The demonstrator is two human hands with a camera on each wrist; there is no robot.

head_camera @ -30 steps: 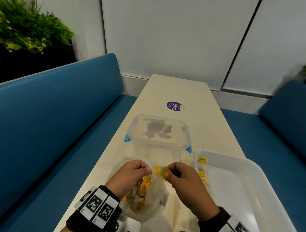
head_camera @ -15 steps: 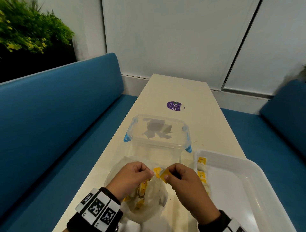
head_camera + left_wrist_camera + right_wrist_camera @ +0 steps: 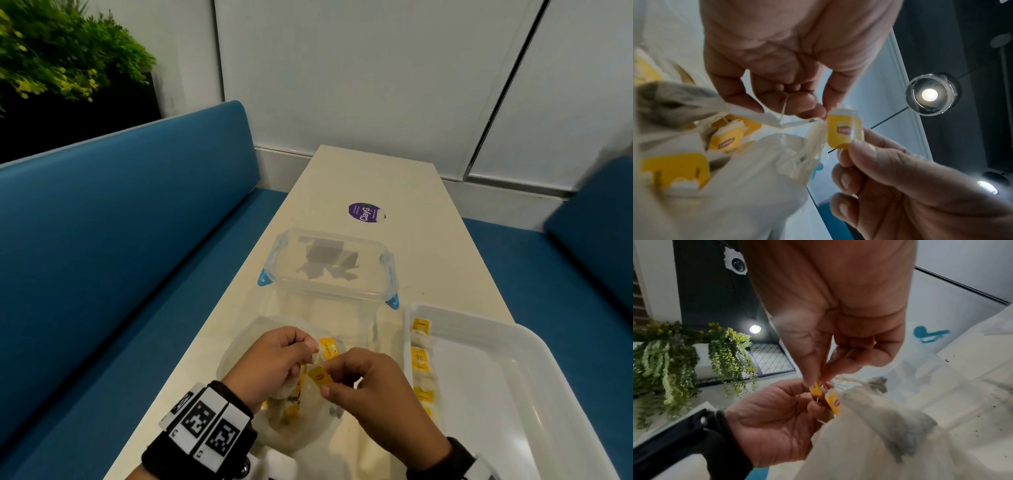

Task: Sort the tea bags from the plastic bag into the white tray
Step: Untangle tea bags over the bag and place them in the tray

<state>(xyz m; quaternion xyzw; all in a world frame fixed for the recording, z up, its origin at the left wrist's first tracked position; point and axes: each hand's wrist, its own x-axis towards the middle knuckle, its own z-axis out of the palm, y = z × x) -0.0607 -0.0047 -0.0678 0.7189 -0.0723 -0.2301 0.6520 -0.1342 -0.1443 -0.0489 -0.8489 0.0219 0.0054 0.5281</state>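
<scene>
1. Compared with a moment ago, the right hand [image 3: 373,390] has drawn its small yellow paper tag [image 3: 844,129] nearer to the body, grip clamped on it.
2. The left hand [image 3: 270,363] pinches a thin white string [image 3: 784,108] above the crumpled clear plastic bag [image 3: 294,411] on the tabletop.
3. Probably they untangle one tea bag; the white plastic tray [image 3: 534,387] waits just right.

The head view looks down from above at both hands, a little way off. The left wrist view sits very close under the left hand [image 3: 797,53] and looks up at the ceiling. The right wrist view sits very close under the right hand [image 3: 838,313], looking up too. All three show the yellow tag [image 3: 320,376] between the fingertips.
</scene>
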